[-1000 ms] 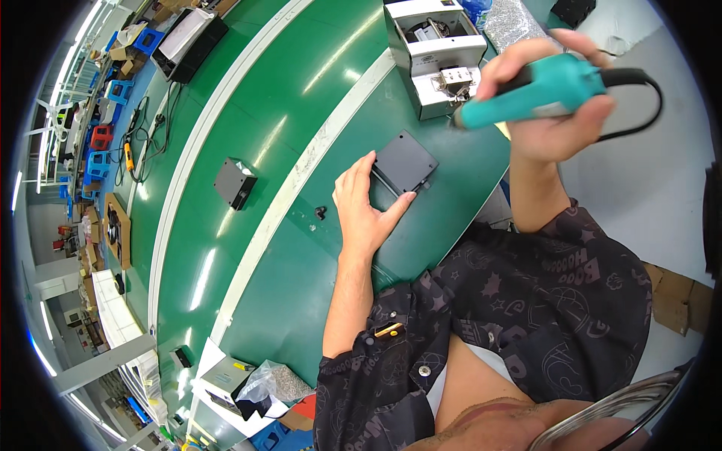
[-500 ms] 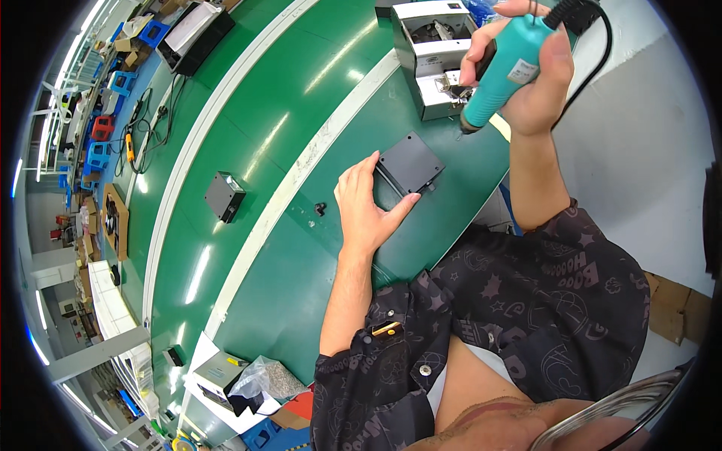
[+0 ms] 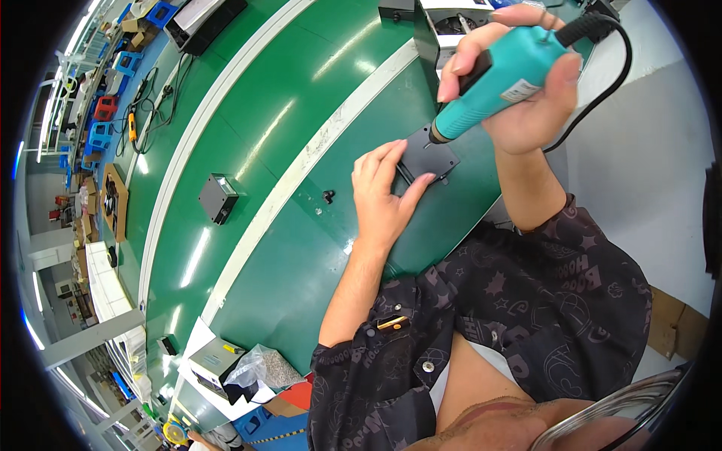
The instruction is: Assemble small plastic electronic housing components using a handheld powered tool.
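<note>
A flat black rectangular box [image 3: 436, 160] with small holes at its corners lies on the green work surface. My left hand [image 3: 380, 195] grips its near left side, with the fingers at one corner and the thumb at the lower edge. In my right hand [image 3: 545, 109] is a teal electric screwdriver [image 3: 481, 94] with a black cord, tilted down to the left. Its thin bit reaches the upper part of the box; whether it sits in a hole I cannot tell. Left of my left hand lies a small black part [image 3: 329, 196].
An open grey-and-white machine housing [image 3: 427, 37] stands behind the screwdriver. Another black box [image 3: 218, 198] rests on the green strip beyond the pale rail [image 3: 301, 161]. Near the lower left are a grey box [image 3: 216, 362] and a clear bag of small pieces [image 3: 263, 367].
The screwdriver has come down and left, from beside the machine housing to the black box's top. My left hand keeps its hold on the box. The whole view has shifted slightly.
</note>
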The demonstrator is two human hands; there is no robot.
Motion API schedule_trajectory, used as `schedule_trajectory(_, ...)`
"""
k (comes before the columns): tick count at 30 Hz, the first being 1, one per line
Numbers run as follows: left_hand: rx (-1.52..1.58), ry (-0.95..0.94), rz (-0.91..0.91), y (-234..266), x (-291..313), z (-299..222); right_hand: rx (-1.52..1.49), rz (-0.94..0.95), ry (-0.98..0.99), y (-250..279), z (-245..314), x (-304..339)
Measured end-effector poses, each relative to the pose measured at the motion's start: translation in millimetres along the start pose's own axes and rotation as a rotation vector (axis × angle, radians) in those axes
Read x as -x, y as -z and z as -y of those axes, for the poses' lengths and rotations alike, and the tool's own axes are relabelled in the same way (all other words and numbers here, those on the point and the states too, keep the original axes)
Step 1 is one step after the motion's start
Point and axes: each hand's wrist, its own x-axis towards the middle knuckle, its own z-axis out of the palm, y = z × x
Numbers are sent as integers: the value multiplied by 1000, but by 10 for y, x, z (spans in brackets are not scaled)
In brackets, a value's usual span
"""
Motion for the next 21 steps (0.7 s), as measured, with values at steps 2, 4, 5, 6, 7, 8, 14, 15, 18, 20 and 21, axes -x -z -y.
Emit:
schedule_trajectory(2, 68, -19, -22, 3, -43, -76, -149, -39, -40, -21, 32, 33)
schedule_trajectory(4, 84, -31, -27, 19, -69, -77, -151, -6, -40, 10, 58, 27)
schedule_trajectory(5, 98, -42, -28, 34, -77, -78, -153, 24, -42, 34, 75, 25)
schedule_trajectory(6, 111, -54, -28, 51, -84, -82, -156, 53, -43, 62, 96, 23)
schedule_trajectory(7, 125, -66, -28, 64, -91, -87, -158, 81, -44, 91, 120, 22)
schedule_trajectory(8, 126, -69, -27, 75, -92, -88, -161, 109, -47, 121, 134, 24)
schedule_trajectory(14, 12, -113, 80, 174, -119, -126, -171, 240, -58, 207, 237, 71)
schedule_trajectory(15, -53, -150, 107, 201, -141, -146, -164, 258, -58, 202, 257, 89)
schedule_trajectory(18, -183, -220, 160, 282, -207, -224, -151, 296, -63, 208, 284, 121)
schedule_trajectory(20, -300, -256, 243, 341, -264, -289, -139, 381, -59, 228, 279, 144)
schedule_trajectory(21, -359, -273, 284, 362, -284, -310, -133, 424, -57, 236, 272, 156)
